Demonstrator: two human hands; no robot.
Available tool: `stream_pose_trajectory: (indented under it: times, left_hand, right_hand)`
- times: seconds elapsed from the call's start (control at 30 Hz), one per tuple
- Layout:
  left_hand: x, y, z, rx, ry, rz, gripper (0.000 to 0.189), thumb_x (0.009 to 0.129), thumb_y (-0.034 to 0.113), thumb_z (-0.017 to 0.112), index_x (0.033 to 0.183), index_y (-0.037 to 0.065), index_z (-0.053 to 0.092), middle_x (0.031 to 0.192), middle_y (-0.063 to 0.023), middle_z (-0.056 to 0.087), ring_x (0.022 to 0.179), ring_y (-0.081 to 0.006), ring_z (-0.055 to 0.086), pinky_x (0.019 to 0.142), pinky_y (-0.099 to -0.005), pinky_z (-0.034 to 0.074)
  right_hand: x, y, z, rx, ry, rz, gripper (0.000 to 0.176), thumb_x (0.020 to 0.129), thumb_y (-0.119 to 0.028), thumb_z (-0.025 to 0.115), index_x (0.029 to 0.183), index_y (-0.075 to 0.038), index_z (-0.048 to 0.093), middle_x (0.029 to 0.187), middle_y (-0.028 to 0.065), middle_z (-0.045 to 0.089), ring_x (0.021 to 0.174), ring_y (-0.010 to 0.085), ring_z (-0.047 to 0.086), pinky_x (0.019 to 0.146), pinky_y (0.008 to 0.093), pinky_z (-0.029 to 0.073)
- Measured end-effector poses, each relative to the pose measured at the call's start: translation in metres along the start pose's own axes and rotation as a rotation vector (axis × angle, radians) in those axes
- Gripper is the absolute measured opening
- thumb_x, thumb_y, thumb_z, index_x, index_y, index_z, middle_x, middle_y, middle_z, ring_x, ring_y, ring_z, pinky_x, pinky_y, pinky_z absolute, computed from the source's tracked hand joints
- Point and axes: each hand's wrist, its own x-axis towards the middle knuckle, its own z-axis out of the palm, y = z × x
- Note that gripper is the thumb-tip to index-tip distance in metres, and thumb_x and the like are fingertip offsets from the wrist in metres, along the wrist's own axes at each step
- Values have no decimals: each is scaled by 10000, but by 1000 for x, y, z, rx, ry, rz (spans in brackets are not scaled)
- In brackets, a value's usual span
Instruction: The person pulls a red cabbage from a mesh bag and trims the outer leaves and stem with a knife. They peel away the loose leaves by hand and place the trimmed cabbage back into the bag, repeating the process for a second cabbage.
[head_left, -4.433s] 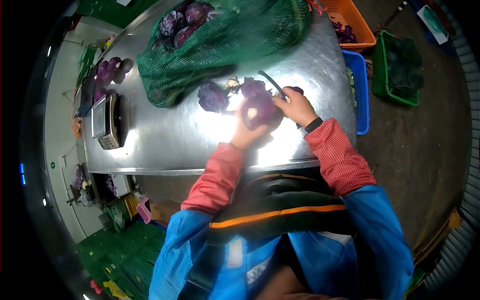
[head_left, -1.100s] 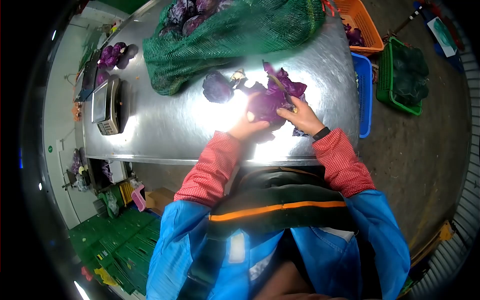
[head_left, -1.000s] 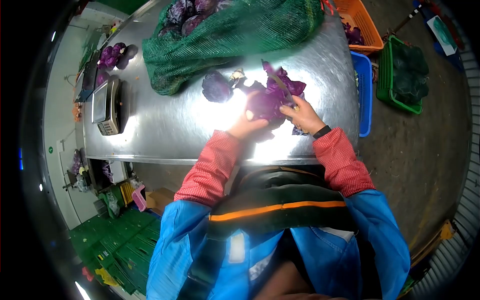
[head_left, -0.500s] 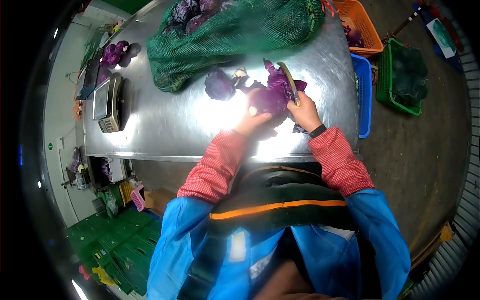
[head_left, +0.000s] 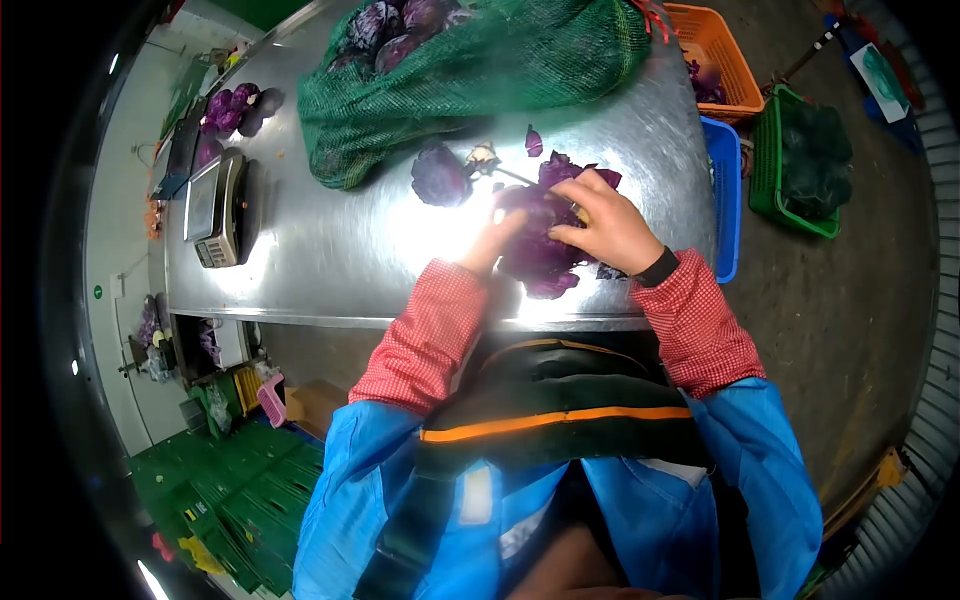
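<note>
1. Purple, round, glossy cabbage head (head_left: 535, 238): we have it between both hands, above the near part of the brushed steel table (head_left: 330, 250). We cannot tell whether its underside touches the metal.
2. We judge slipping the likeliest trouble: the smooth, curved skin could roll out from our left side if the right pulled harder than the left braced.
3. A thin, dark, straight strip (head_left: 515, 176), perhaps a knife blade, shows just beyond the cabbage head. If it is one, our fingers round the far side could be nicked by straying along it; we cannot see what bears its other end.
4. Loose, crinkled purple leaves (head_left: 560, 170) lie close beyond our work, and might snag under the cabbage head or be swept off the table by a careless forearm.
5. Our bare left hand (head_left: 490, 240) is wrapped against the left flank, thumb over the upper surface, other fingers mostly hidden; the cabbage head sits just right of that palm.
6. Our bare right hand (head_left: 612, 228) arches over the right side, thumb and forefinger spread, their tips at the cabbage head; we cannot tell whether they pinch anything.
</note>
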Motion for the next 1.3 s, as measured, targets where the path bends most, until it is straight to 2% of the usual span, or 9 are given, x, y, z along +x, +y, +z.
stream_pose_trajectory:
  times: [0.33,0.57,0.77,0.87,0.9,1.03,1.13,1.2,1.3]
  left_hand:
    - [10,-8,8,364,56,291,675,818,318,766,1335,8,462,1204,-95,563,1111,-175,536,984,-303,422]
    - [16,-11,8,616,62,288,626,842,286,747,1330,13,464,1188,-98,572,1086,-173,553,950,-299,450]
    - [4,-3,27,-12,221,-40,570,898,291,690,1345,30,450,1180,-97,569,1005,-155,583,869,-275,496]
    - [-2,9,33,85,152,15,579,898,318,689,1347,40,453,1179,-95,564,1004,-153,577,871,-276,494]
    - [3,2,26,207,99,70,585,896,323,689,1352,45,451,1182,-91,561,998,-151,578,878,-273,488]
    - [3,-3,35,246,122,113,577,898,331,686,1357,67,456,1192,-81,559,1050,-162,564,907,-298,477]
    - [-8,15,49,-27,115,-36,566,921,395,635,1356,83,450,1227,-104,561,1081,-200,579,928,-353,490]
    - [-15,35,57,-308,118,-191,614,923,497,576,1367,96,437,1259,-130,556,1104,-243,590,939,-410,503]
    - [-3,19,37,203,-100,61,719,902,643,483,1387,117,417,1301,-159,542,1147,-300,585,952,-489,509]
  right_hand:
    - [0,13,-5,88,10,-71,361,774,-152,718,1109,-81,603,1016,85,570,799,245,607,713,343,505]
    - [-9,13,-5,-74,7,-61,203,792,-125,688,958,-63,588,952,107,567,748,325,611,641,401,503]
    - [-27,19,-15,346,-51,65,258,775,-45,703,1005,-14,590,829,58,546,704,196,569,651,304,482]
    - [-23,14,-21,319,27,142,271,784,-52,703,1031,6,610,815,28,528,703,157,541,655,280,473]
    - [-18,10,-16,168,196,-59,265,796,-63,695,1047,-7,632,825,56,552,690,186,568,648,286,482]
    - [-15,11,-10,-107,142,-127,177,831,-138,672,977,-54,618,926,121,634,751,336,629,643,382,517]
    - [-29,8,-17,79,90,-102,146,824,-116,671,934,-42,612,885,127,635,735,318,633,634,359,517]
    - [-40,12,-26,269,74,-38,92,844,-80,656,901,-26,608,818,75,632,696,215,629,614,322,510]
    - [-52,33,-46,519,78,222,94,882,-86,647,938,-33,593,753,8,588,588,94,556,516,241,448]
